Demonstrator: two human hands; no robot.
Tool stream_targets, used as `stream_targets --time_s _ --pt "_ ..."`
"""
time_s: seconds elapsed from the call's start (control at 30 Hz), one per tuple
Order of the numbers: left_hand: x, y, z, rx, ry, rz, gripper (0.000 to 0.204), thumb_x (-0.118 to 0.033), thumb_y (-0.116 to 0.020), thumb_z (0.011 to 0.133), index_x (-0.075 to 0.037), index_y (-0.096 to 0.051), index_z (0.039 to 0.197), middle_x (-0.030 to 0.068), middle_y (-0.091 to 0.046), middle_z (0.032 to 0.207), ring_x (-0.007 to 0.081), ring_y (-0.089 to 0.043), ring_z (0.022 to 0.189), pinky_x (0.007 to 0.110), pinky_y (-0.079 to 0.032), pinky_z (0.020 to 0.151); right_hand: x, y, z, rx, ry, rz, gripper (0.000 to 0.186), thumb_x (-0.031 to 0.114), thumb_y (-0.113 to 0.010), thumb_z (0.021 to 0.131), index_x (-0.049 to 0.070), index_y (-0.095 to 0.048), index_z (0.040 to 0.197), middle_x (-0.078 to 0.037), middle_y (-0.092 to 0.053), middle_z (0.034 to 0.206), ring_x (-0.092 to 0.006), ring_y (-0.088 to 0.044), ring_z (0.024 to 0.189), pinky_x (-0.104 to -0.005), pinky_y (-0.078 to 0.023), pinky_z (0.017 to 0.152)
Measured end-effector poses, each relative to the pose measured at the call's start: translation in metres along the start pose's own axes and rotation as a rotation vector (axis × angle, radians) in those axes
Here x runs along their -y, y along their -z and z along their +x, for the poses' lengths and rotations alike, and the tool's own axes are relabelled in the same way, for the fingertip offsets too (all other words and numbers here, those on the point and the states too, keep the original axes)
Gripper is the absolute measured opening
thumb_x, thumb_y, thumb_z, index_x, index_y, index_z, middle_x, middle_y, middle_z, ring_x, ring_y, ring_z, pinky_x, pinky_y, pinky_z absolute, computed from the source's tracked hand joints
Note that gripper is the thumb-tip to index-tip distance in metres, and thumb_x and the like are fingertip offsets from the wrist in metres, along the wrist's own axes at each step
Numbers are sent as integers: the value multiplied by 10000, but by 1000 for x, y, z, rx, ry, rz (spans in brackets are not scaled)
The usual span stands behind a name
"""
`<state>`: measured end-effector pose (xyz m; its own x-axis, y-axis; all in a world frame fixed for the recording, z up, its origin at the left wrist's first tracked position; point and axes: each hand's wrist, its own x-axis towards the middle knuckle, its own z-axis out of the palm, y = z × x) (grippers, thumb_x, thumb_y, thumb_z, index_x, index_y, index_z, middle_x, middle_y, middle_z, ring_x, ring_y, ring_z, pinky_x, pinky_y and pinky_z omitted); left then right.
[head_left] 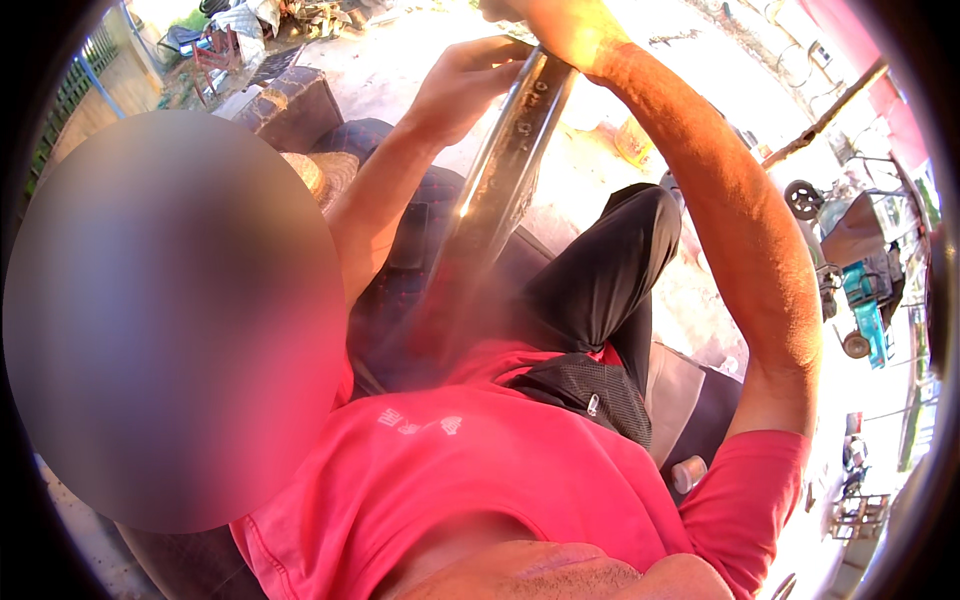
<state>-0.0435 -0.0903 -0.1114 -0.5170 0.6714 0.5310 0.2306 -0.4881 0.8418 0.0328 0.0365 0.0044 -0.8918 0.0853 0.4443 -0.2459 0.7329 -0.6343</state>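
Observation:
A long, shiny metal bar with a row of dark marks or holes slants up from my lap, its lower end smeared by blur. Close to its upper end, the fingers and thumb of my left hand close on the bar's edge. My right hand bends over that same end with its fingers curled, partly cut off by the top of the picture. What the right fingers hold is hidden. Below the bar are my knee in black trousers and a dark quilted seat.
A blurred oval hides the left side. Near it lie a straw hat and a worn brown block-shaped thing. A small jar rests by my right elbow. Farther right are a wooden pole and a teal wheeled vehicle.

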Motion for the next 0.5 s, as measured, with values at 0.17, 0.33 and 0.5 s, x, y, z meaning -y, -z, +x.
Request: stream_targets --time_s 0.17,0.33,0.5 --pt "1 -21 7 27 -22 76 265 -174 -699 964 38 -707 1122 18 -712 915 73 -629 774 244 -502 668 -17 3 0 -99 -88 221 545 400 -527 1014 -89 -672 1209 -200 -722 1178 -280 -660 1142 -368 -454 1051" --pt "16 -28 9 51 -68 -30 230 -146 -697 968 57 -700 1077 20 -713 904 61 -639 785 241 -518 704 -10 5 -6 -109 -107 181 544 391 -534 1020 -96 -660 1226 -218 -717 1177 -280 -660 1146 -365 -456 1052" --pt "15 -37 8 -5 -104 -104 156 -116 -737 936 32 -690 953 2 -684 834 48 -611 736 239 -497 652 -15 6 -5 -123 -100 177 552 399 -537 1018 -96 -658 1231 -218 -717 1177 -284 -662 1140 -366 -459 1047"
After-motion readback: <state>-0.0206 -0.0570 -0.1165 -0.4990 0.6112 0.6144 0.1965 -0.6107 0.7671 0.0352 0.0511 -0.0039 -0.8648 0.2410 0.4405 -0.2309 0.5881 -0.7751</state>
